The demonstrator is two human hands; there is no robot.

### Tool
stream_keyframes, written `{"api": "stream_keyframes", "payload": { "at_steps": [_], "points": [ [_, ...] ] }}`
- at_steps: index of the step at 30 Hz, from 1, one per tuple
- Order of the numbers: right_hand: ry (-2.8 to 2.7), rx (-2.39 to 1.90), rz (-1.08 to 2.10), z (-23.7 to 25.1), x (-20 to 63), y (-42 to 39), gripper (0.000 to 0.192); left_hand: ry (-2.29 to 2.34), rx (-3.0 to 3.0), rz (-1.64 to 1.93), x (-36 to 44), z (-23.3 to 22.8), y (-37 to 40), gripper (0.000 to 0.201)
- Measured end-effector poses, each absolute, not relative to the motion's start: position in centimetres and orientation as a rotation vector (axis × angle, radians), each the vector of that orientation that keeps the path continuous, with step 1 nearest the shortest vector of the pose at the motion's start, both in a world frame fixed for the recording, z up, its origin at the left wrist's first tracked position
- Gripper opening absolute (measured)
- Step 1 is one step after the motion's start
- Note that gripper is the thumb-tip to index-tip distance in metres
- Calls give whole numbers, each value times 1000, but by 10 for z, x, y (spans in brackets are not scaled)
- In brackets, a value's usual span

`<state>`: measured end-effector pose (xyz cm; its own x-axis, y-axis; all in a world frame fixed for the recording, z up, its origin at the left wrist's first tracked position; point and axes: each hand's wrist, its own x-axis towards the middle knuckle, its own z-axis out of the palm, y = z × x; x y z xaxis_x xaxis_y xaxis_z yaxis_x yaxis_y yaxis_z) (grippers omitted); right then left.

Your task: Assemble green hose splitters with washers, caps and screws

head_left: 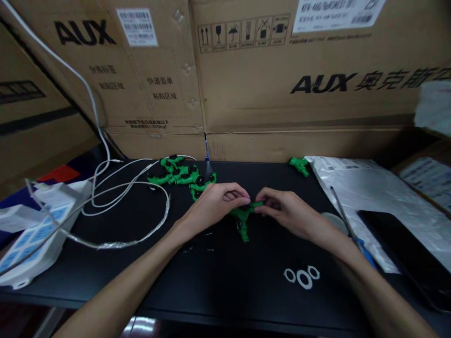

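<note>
A green branched plastic fitting (243,227) with dark parts is at the middle of the black table, one stub pointing toward me. My right hand (285,204) pinches its right stub between thumb and fingertips. Over the fitting's upper left side, the fingers of my left hand (223,197) are pinched together, close to a dark part; what sits between them is hidden. Behind my left hand lie several similar green fittings with black parts (181,173). Two tiny pin-like pieces (210,249) and small dark bits (188,249) rest below my left wrist.
Three white rings (304,279) lie front right. A phone (405,253), a slim pen-like tool (340,202) and a silver-white bag (380,202) are at right, another green fitting (299,165) behind. White cable (123,188) and a power strip (38,239) fill the left. Cardboard boxes (246,94) wall the back.
</note>
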<state>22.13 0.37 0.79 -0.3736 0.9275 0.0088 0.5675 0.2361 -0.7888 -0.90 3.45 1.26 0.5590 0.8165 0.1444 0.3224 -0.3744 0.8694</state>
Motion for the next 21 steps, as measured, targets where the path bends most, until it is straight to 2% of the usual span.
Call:
{"api": "stream_keyframes", "payload": {
  "at_steps": [4, 15, 21],
  "points": [
    [-1795, -1264, 1076, 18, 210, -2, 23, 912, 1717, 818, -8, 17, 30, 19],
    [-1507, -1274, 993, 5, 189, -6, 24, 881, 1495, 932, 0, 14, 26, 13],
    [-1551, -1268, 1122, 5, 186, -12, 33, 878, 1474, 881, 0, 9, 24, 23]
  ]
}}
